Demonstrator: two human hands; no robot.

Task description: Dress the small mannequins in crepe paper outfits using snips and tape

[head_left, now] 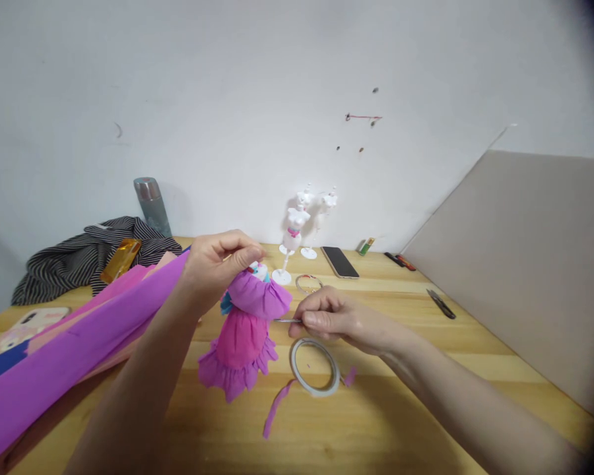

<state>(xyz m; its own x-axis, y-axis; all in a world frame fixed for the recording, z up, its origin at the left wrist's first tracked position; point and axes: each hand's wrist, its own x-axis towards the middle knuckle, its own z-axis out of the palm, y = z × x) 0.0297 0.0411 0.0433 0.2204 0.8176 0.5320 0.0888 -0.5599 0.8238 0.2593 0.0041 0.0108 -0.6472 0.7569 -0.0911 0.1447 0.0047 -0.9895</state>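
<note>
My left hand (222, 260) is closed at the top of a small white dress form wearing a crepe-paper dress (240, 336), pink with purple ruffles and a purple upper layer. Some blue shows at its side. Between the fingertips of my right hand (327, 315) is a thin metal rod-like tool (288, 320), its far end against the dress below the purple layer; its exact kind cannot be made out. Just under my right hand lies a roll of white tape (295, 369), with a curled purple paper strip (278, 408) beside it.
Several white dress forms (296, 227) stand near the wall, by a black phone (340, 262). Crepe-paper rolls (94, 336) lie at left, before a striped cloth (64, 257) and a flask (152, 206). Dark snips (441, 303) rest at right.
</note>
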